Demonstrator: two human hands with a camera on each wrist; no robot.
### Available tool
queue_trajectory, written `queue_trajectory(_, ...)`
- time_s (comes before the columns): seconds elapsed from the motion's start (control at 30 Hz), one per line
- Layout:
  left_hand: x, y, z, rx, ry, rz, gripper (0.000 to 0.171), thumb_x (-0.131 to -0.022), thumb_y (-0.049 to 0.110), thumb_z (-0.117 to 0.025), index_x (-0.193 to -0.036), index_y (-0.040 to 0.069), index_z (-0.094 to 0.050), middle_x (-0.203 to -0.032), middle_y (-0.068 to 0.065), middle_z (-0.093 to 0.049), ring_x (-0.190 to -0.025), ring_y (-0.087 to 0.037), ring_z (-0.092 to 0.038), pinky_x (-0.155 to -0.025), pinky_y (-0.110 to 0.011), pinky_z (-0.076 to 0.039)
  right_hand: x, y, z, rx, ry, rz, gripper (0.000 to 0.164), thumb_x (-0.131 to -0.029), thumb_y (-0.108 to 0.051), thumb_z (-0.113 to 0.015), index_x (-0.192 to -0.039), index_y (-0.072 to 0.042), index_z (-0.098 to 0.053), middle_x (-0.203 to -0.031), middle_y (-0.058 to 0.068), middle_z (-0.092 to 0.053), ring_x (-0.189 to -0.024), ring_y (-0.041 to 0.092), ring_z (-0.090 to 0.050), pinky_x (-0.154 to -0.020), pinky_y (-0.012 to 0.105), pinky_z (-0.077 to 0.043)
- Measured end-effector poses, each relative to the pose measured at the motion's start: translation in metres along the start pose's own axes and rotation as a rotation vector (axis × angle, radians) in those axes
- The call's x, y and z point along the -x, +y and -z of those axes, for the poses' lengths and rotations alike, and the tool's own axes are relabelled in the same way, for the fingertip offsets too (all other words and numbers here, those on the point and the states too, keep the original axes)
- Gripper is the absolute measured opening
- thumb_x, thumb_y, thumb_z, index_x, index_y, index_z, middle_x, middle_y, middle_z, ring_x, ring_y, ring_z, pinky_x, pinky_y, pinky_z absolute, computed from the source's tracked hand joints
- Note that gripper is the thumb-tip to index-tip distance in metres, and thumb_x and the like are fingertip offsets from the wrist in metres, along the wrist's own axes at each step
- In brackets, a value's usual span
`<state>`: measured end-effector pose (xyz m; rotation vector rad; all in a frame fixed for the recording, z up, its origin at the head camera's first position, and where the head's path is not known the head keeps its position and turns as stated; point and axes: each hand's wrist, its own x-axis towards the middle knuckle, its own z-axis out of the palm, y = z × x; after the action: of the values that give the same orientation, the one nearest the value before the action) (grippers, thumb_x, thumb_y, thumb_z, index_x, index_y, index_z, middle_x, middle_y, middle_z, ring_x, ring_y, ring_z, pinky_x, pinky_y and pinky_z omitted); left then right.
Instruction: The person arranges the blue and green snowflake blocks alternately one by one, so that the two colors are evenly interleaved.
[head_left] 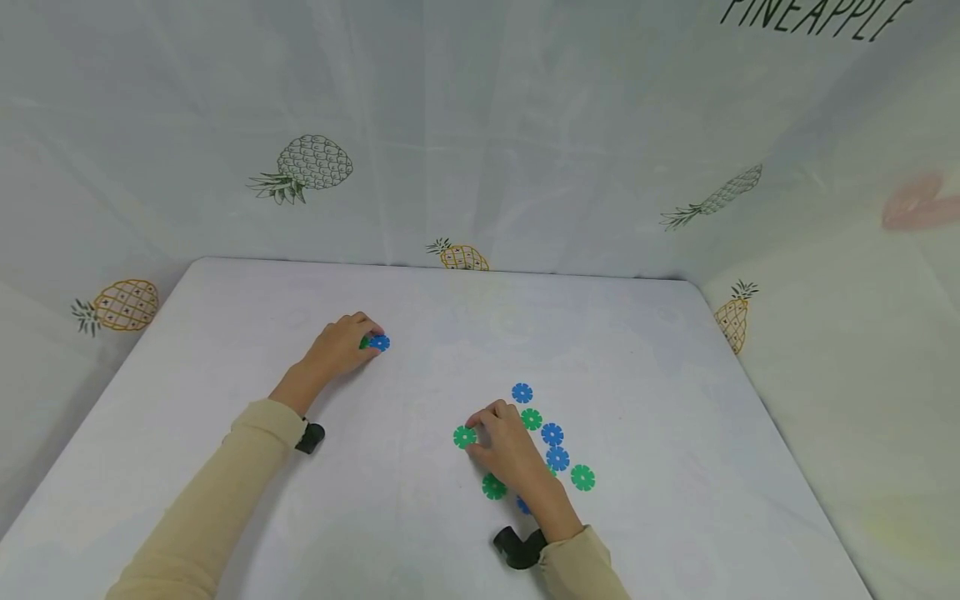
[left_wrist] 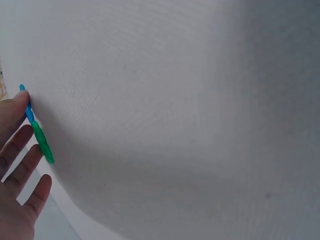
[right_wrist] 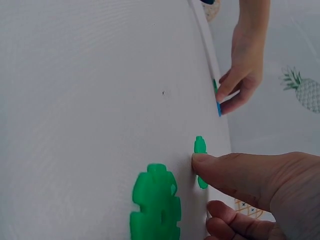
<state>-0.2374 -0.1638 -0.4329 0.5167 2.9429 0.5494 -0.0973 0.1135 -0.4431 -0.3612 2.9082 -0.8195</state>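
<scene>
Plainly, the left hand [head_left: 339, 347] pinches blue and green discs [head_left: 382, 342], perhaps joined; the right hand [head_left: 512, 448], another green [head_left: 462, 437].

table [head_left: 660, 358]: white, far corners rounded off
cloth [head_left: 510, 125]: pale grey, kinda creased, hangs behind the table and along both sides
dark pineapples [head_left: 315, 162]: two, just line drawings
yellow pineapples [head_left: 126, 305]: three, one cut off by the table's far edge
lettering [head_left: 817, 17]: PINEAPPLE, top right
heart [head_left: 922, 204]: reddish, pretty blurry, way over right
</scene>
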Motion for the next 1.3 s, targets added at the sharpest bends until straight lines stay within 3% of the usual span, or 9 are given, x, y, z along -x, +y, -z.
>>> queue_trajectory(0.63, -0.0017, 0.0006, -0.0016, -0.012, 0.002, 0.021, 0.033, -0.088, 0.02, -0.063, -0.116, 0.005, -0.061, -0.122, -0.016, -0.054, -0.116, -0.037, -0.048, -0.097, -0.056, -0.036, -0.0021, -0.0024, 0.0018, 0.0, -0.037, 0.025, 0.021, -0.082, -0.013, -0.068, -0.102, -0.01, -0.062, -0.105, 0.005, -0.053, -0.098, 0.018, -0.044, -0.086, 0.035, -0.048)
queue_trajectory(1.3, 0.0003, 0.0026, -0.001, -0.035, 0.003, 0.006, 0.033, -0.087, 0.019, -0.064, -0.116, 0.003, -0.06, -0.121, -0.017, -0.054, -0.115, -0.038, -0.049, -0.095, -0.056, -0.037, -0.0057, -0.0056, -0.0005, -0.065, -0.1, -0.05, 0.022, -0.081, -0.008, -0.065, -0.101, -0.009, -0.056, -0.087, -0.002, -0.052, -0.083, 0.012, -0.045, -0.073, 0.026, -0.048)
